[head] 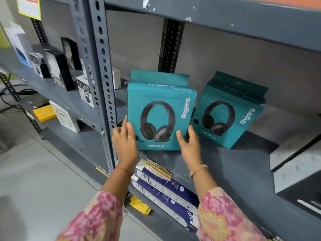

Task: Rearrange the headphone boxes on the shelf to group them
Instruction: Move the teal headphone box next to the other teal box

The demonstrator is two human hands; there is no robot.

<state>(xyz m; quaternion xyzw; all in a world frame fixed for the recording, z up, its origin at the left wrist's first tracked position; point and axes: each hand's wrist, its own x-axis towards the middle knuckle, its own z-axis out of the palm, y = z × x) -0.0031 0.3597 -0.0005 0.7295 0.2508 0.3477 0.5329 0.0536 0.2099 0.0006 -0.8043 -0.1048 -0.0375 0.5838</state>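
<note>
Two teal headphone boxes stand upright on the grey shelf [234, 164]. The left teal box [159, 117] faces me, with a headset picture on its front. My left hand [125, 141] grips its lower left edge, thumb on the front face. My right hand [190, 146] holds its lower right corner. The right teal box [229, 112] stands a little apart, turned slightly and leaning toward the shelf's back panel; neither hand touches it. Another teal flap shows just behind the left box.
A perforated grey upright [102, 66] stands just left of my left hand. Black and white boxes [57, 68] fill the neighbouring shelf. Blue-white long boxes [165, 192] lie on the shelf below. Grey cartons [298, 160] sit at the right edge.
</note>
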